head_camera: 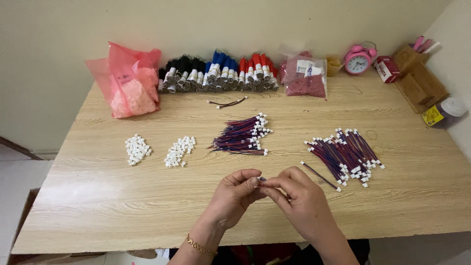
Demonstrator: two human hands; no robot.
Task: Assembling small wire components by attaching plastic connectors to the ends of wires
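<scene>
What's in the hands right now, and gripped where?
A small bluish piece, likely a wire end, is pinched between the fingertips of the left hand and right hand. Too hidden to identify it further.

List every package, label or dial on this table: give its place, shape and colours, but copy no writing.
Pink plastic bag: back left, crumpled, holding pale pieces.
Clear bag: back centre-right, pink granules inside, white label.
Pink alarm clock: back right, round white dial.
Red and white box: beside the clock, small, rectangular.
Yellow label: right edge, on a dark jar lying down.
</scene>
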